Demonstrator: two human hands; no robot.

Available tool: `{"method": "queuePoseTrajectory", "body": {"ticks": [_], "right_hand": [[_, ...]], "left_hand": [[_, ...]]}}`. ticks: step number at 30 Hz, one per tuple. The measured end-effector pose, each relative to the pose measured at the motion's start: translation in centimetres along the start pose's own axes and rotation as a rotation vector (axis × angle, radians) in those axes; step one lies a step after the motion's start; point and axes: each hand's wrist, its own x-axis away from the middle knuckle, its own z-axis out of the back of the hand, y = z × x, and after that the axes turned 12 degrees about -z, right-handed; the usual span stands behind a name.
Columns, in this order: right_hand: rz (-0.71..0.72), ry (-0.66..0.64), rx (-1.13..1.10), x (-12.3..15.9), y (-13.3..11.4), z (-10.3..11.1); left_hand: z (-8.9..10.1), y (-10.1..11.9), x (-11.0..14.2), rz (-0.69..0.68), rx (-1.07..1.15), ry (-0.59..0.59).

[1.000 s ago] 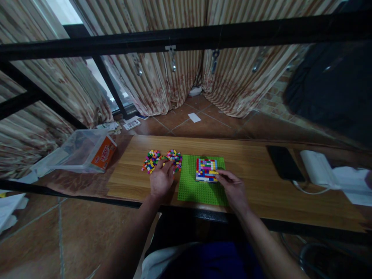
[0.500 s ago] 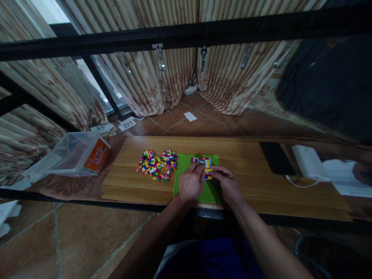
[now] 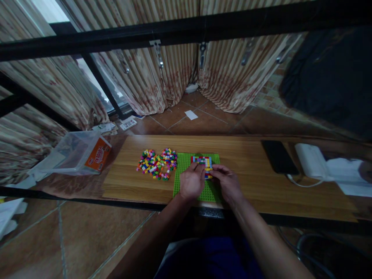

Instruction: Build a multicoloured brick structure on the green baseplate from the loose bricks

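Observation:
A green studded baseplate (image 3: 182, 158) lies on the wooden board, carrying a low square build of multicoloured toy bricks (image 3: 208, 159). My left hand (image 3: 192, 182) covers the left and front of that build. Its fingers are bent together over the bricks, and whatever they pinch is hidden. From the right, my right hand (image 3: 230, 183) pinches a yellow brick (image 3: 208, 169) at the build's right edge, thumb and forefinger together. Left of the baseplate spreads a loose pile of small coloured bricks (image 3: 148, 167).
A clear plastic box (image 3: 71, 155) with an orange label stands left of the wooden board (image 3: 124, 186). To the right lie a black phone (image 3: 279, 157) and a white power bank (image 3: 312, 161), joined by a white cable. A black metal bar (image 3: 180, 29) crosses ahead.
My left hand has gone from the loose brick pile rightward onto the build. My right hand stays at the build's right edge with the yellow brick. The view has shifted slightly.

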Motion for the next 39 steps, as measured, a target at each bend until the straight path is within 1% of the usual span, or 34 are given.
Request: {"method": "queuePoseTrajectory", "body": {"ticks": [8, 13, 15, 19, 23, 31, 39], "right_hand": [[-0.047, -0.017, 0.004, -0.14, 0.0, 0.27], [-0.118, -0.13, -0.002, -0.05, -0.7, 0.69], [-0.124, -0.151, 0.007, -0.07, -0.84, 0.73], [-0.1, -0.093, 0.028, -0.21, -0.61, 0.59], [-0.065, -0.099, 0.034, -0.33, -0.27, 0.56], [-0.024, -0.076, 0.066, -0.57, 0.12, 0.74], [0.007, -0.038, 0.122, -0.38, -0.19, 0.57]], "left_hand": [[0.4, 0.21, -0.22, 0.017, -0.015, -0.059], [0.62, 0.21, -0.44, 0.014, -0.056, -0.101], [0.72, 0.17, -0.51, 0.019, -0.061, -0.11], [0.89, 0.12, -0.58, 0.024, -0.072, -0.121], [0.97, 0.18, -0.56, 0.007, -0.076, -0.113], [0.84, 0.25, -0.49, 0.02, -0.053, -0.095], [0.83, 0.0, -0.53, -0.003, -0.046, -0.096]]}}
